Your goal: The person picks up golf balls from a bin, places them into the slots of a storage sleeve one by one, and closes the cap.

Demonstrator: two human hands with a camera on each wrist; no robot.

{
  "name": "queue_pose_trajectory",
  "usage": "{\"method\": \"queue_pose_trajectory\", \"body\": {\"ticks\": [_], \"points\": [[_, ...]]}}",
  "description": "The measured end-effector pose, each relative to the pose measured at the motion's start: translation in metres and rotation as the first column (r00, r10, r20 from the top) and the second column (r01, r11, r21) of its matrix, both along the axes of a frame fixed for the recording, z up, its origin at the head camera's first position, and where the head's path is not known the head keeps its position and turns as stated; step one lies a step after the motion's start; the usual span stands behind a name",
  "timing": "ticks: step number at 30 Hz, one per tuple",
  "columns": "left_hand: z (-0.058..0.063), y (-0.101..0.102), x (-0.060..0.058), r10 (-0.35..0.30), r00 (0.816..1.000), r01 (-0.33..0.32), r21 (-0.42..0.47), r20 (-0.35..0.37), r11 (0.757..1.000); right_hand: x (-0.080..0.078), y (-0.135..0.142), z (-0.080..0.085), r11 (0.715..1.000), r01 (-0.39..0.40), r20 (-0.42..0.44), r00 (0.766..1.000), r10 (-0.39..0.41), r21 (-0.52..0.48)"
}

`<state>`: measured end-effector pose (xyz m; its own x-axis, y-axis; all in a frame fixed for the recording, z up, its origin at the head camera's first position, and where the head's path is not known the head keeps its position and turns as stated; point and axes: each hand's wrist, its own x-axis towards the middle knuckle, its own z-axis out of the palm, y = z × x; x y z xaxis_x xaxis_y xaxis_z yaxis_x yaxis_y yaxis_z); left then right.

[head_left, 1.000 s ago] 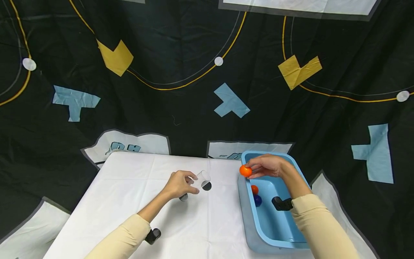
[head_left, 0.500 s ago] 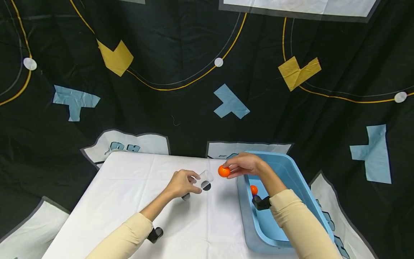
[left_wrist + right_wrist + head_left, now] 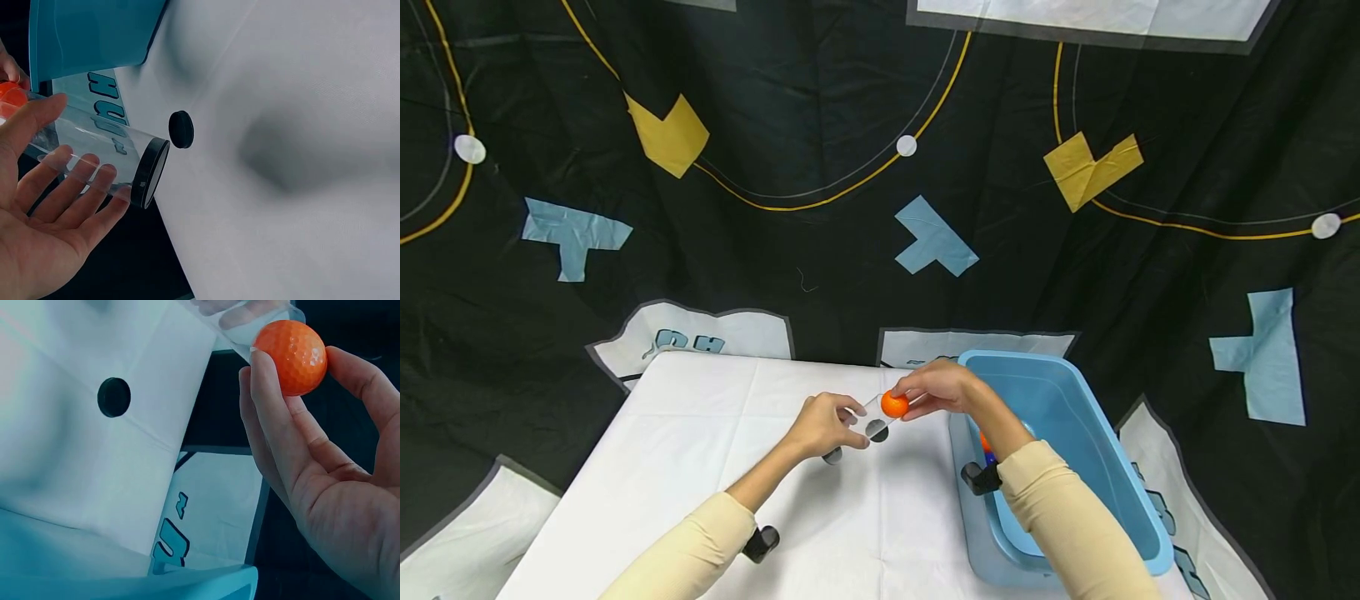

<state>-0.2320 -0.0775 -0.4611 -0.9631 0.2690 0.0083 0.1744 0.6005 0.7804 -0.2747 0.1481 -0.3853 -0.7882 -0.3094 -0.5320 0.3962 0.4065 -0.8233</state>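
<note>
My left hand [image 3: 823, 427] grips a clear plastic tube [image 3: 103, 147] with a black cap on its closed end. The tube is tilted, its open mouth toward my right hand. Between thumb and fingers, my right hand [image 3: 942, 388] pinches an orange golf ball [image 3: 291, 357] right at that mouth. In the left wrist view the orange ball [image 3: 11, 95] overlaps the tube's far end. A loose black cap [image 3: 181, 129] lies on the white table below the tube; the right wrist view shows this cap [image 3: 114, 397] too.
A light blue bin [image 3: 1105, 433] stands on the table's right side, under my right forearm. Inside it, an orange ball [image 3: 986, 442] and a dark blue ball [image 3: 990, 458] are partly hidden. A black curtain [image 3: 820, 275] hangs behind the white table [image 3: 700, 400].
My right hand has moved left from over the bin, bringing the orange golf ball to the tube's mouth. The left hand with the tube has barely moved.
</note>
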Motion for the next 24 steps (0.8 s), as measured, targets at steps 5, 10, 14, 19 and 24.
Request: {"method": "queue_pose_trajectory", "body": {"ticks": [5, 10, 14, 19, 24], "points": [[0.0, 0.0005, 0.0001, -0.008, 1.0, 0.007, -0.007, -0.014, 1.0, 0.0016, -0.0043, -0.0012, 1.0, -0.005, -0.007, 1.0, 0.005, 0.018], [0.0004, 0.0015, 0.0, 0.001, 1.0, -0.001, -0.014, -0.019, 1.0, 0.0023, -0.0071, -0.0038, 0.999, 0.001, -0.019, 1.0, 0.0, 0.037], [0.0001, 0.002, -0.0003, 0.004, 1.0, -0.004, -0.012, -0.015, 1.0, 0.0037, -0.0084, -0.0053, 0.999, 0.007, -0.024, 1.0, -0.007, 0.033], [0.0007, 0.0023, 0.0001, 0.005, 1.0, -0.005, -0.006, -0.012, 1.0, 0.0048, -0.0094, -0.0059, 1.0, 0.011, -0.027, 1.0, -0.01, 0.017], [0.0004, 0.0016, 0.0009, -0.004, 1.0, 0.004, -0.013, -0.016, 1.0, 0.0045, -0.0089, -0.0065, 1.0, -0.004, -0.016, 1.0, 0.004, 0.01]]}}
